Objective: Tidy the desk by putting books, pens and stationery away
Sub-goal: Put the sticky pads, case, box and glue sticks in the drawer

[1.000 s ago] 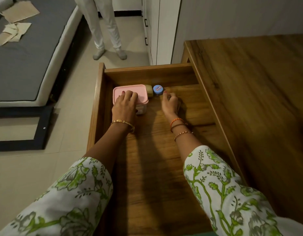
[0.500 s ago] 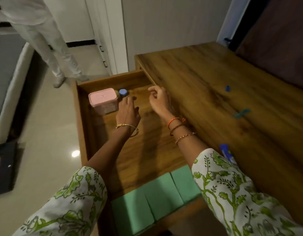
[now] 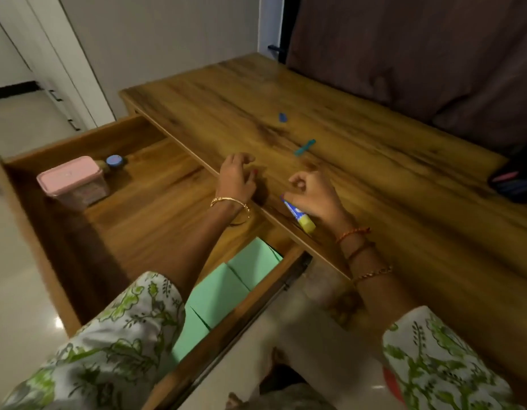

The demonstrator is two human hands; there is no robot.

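Drawer [image 3: 144, 220] pulled out, wide bare wood floor mid-section, open from above. Back left corner blocked: pink-lidded box [image 3: 71, 180], blue-capped jar [image 3: 114, 161] just beside it, near the back wall. Front end taken by green paper pads [image 3: 226, 291]. Counter [image 3: 359, 179] edge overhangs the drawer's right side. Counter mostly bare; small blue piece [image 3: 282, 117] and teal piece [image 3: 304, 147] sit mid-counter, well apart from dark pouch [image 3: 516, 176] at far right. Curtain [image 3: 419, 48] closes off the back. Both hands sit at the counter edge, glue tube [image 3: 299, 214] there too.
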